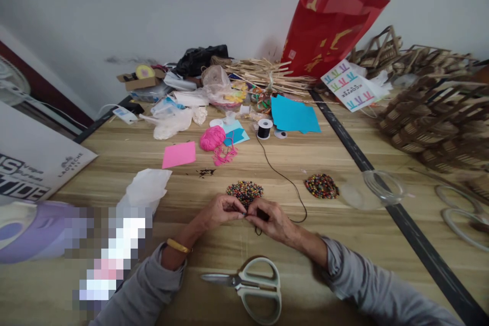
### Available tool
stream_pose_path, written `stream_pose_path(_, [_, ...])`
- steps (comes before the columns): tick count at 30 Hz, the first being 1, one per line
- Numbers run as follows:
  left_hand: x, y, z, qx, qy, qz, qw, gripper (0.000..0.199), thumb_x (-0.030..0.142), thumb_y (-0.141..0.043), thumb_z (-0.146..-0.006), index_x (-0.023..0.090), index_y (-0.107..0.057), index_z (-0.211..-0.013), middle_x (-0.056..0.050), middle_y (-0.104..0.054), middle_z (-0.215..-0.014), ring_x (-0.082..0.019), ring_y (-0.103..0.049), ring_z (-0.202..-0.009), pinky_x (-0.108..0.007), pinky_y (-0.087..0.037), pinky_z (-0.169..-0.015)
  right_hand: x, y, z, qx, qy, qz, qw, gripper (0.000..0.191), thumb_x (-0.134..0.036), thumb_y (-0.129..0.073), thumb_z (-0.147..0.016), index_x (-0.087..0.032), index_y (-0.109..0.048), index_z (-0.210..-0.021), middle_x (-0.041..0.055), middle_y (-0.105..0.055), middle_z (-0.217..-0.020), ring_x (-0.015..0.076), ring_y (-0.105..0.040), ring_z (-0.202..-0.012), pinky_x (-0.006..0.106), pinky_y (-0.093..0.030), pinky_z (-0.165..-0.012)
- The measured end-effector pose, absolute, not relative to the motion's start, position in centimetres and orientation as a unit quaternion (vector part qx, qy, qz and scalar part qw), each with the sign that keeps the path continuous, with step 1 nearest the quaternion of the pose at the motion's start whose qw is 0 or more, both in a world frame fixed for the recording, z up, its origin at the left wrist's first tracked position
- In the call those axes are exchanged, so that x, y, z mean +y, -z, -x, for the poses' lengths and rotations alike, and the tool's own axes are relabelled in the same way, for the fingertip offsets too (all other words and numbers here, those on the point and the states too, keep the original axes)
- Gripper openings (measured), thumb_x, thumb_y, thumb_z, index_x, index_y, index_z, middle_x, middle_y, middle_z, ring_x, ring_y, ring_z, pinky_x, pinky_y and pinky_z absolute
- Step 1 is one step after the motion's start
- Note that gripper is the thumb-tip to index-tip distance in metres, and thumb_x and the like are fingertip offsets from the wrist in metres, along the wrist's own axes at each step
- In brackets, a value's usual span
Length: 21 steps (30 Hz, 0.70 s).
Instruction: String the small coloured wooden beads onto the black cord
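Observation:
Near the middle of the table, my left hand [223,210] and my right hand [269,219] meet at their fingertips. Both are pinched on a small dark thing, seemingly cord; its details are too small to make out. Just beyond my fingers lies a heap of multicoloured beads [244,191]. A black cord [280,173] runs from a black spool [264,129] down to the right of my right hand. White-handled scissors [248,282] lie nearer to me, below both hands, blades pointing left.
A second bead bundle [321,186] and clear plastic rings [383,187] lie to the right. Beyond are pink yarn [213,138], a pink card [179,155], blue sheets [295,113] and a red bag [328,30]. Woven baskets [431,122] crowd the right; white plastic [145,188] lies left.

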<state>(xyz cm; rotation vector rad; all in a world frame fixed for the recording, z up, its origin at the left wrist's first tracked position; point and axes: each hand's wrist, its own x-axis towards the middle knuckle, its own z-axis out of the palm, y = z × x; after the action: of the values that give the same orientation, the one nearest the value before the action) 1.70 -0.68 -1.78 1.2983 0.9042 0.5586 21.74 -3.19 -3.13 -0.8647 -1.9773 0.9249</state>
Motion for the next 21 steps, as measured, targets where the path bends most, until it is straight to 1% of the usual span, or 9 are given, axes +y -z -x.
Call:
stream_pose_path(12, [-0.73, 1.8, -1.85, 0.39, -0.243, -0.556, 0.693, 0.028, 0.025, -0.08, -0.057, 0.009, -0.062, -0.071, -0.002, -0.066, -0.067, -0.009, -0.058, -0.062, -0.021, -0.043, -0.063, -3.19, 3.75, -21.86, -0.782, -0.368, 0.326, 0.383, 0.02, -0.032, -0.057, -0.087, -0.015, -0.057, -0.077, 0.0024, -0.058, -0.069, 0.0117, -0.053, -0.062, 0.022, -0.042, -0.057])
stream_pose_path(21, [-0.72, 1.89, -1.92, 0.362, -0.241, -0.567, 0.7, 0.027, 0.029, -0.08, -0.057, 0.009, -0.064, -0.068, -0.003, -0.066, -0.065, -0.01, -0.057, -0.059, -0.02, -0.042, -0.06, -3.35, 3.23, -21.84, -0.788, -0.37, 0.308, 0.383, 0.019, -0.034, -0.061, -0.085, -0.016, -0.056, -0.081, 0.0017, -0.057, -0.07, 0.0115, -0.052, -0.063, 0.022, -0.043, -0.058])
